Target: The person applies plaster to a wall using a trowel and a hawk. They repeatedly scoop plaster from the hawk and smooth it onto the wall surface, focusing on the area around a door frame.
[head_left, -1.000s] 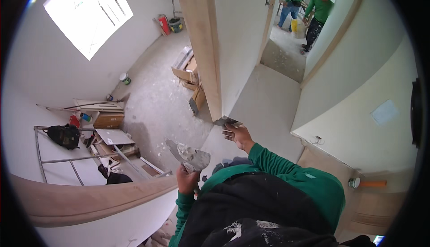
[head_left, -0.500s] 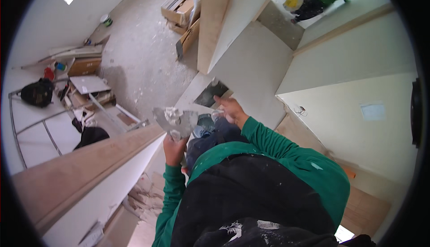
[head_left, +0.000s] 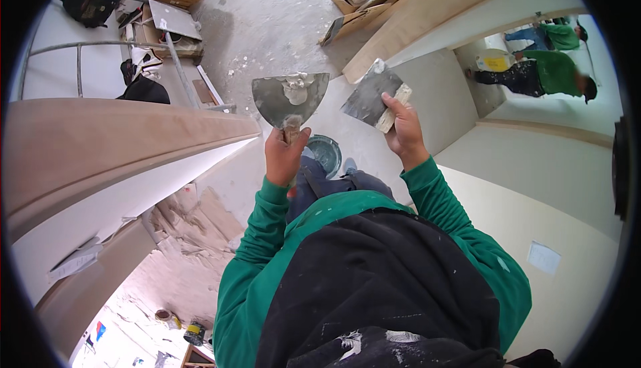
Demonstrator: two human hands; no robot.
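Grey scraper (head_left: 275, 99), one, clasped in the left grip (head_left: 283, 155); one rectangular trowel (head_left: 369, 103) clasped in the right grip (head_left: 406, 134).

1. Overall bright; light fairly soft, middle of view well exposed.
2. Strongest glare lower left: pale floor (head_left: 130, 304) there blown out, detail washed away.
3. Soft dark shadow patch on grey floor (head_left: 280, 14), upper left of centre.
4. Black clothing (head_left: 380, 268) very dark, folds faint.
5. Wide scraper (head_left: 270, 97) and square scraper (head_left: 366, 101) fairly crisp, dull sheen on blades.
6. Fisheye: wooden frame (head_left: 120, 147) bows hard; black ring eats corners.
7. Co-workers (head_left: 559, 73) near right rim small, soft, tipped sideways.
8. Thin red line down left edge.
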